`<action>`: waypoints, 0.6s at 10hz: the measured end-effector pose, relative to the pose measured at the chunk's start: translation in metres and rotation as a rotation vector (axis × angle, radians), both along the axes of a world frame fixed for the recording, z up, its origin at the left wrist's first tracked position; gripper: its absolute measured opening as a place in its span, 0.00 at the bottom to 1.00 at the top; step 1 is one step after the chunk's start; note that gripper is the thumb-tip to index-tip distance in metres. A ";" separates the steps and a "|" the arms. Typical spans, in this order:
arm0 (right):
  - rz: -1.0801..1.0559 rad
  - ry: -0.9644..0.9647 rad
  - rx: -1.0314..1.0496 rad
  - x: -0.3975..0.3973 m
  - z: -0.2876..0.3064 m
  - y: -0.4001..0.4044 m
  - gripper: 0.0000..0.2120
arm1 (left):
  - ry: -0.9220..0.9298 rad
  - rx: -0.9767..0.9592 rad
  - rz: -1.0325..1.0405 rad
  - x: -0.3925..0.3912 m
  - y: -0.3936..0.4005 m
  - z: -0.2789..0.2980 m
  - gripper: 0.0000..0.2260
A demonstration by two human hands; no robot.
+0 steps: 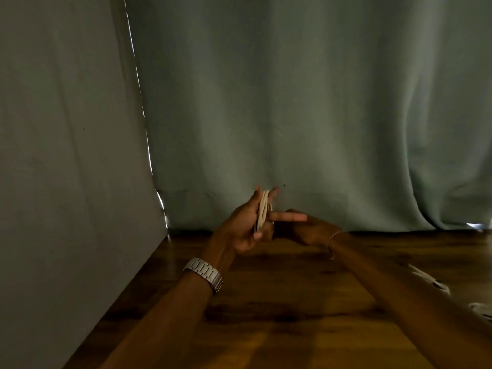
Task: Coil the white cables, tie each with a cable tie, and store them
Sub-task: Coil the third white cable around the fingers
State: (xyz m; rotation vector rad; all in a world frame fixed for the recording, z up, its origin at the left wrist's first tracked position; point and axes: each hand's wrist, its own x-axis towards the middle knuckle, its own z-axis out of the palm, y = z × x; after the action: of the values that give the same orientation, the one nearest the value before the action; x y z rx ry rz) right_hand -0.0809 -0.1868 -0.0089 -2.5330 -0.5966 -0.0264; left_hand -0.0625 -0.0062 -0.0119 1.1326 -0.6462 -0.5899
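Cable coil (pixel 263 211) is standing upright above the wooden table (pixel 279 302), and your left hand (pixel 243 229) is pinching it between thumb and fingers. Your right hand (pixel 306 227), at 3 o'clock of the coil, is touching it; its grip I cannot tell.

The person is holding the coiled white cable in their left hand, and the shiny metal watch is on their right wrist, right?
Not quite. The head view shows the metal watch on the left wrist, the same arm whose left hand holds the coiled white cable. The right wrist wears only a thin bracelet.
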 end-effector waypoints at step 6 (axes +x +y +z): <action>-0.277 0.066 0.618 0.030 0.042 -0.014 0.12 | -0.157 0.417 0.099 -0.015 -0.008 -0.021 0.32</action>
State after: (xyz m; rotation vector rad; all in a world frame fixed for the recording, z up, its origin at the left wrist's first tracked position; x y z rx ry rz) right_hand -0.0508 -0.2007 0.0334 -1.9812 -0.1645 -0.1952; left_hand -0.0778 -0.0141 -0.0334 1.6051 -0.6120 -0.5683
